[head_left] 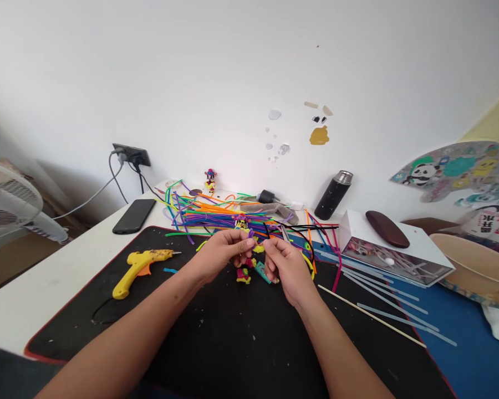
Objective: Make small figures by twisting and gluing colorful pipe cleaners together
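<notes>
My left hand [220, 252] and my right hand [285, 266] meet over a black mat [216, 343], both closed in a pinch on a small pipe-cleaner figure [253, 244] with purple and yellow parts. A black pipe cleaner [293, 227] loops up from my right hand. Just beneath the hands lie a small red and yellow figure [244, 275] and a teal piece [261, 272]. A heap of coloured pipe cleaners [216, 213] lies just beyond the hands.
A yellow glue gun [139, 267] lies left on the mat, a black phone [134, 215] behind it. A black flask [333, 195], a white box [399, 252], clear glue sticks [395, 310], a thin wooden stick [370, 316] and a paper bowl [474, 271] stand right. A fan [8, 202] is far left.
</notes>
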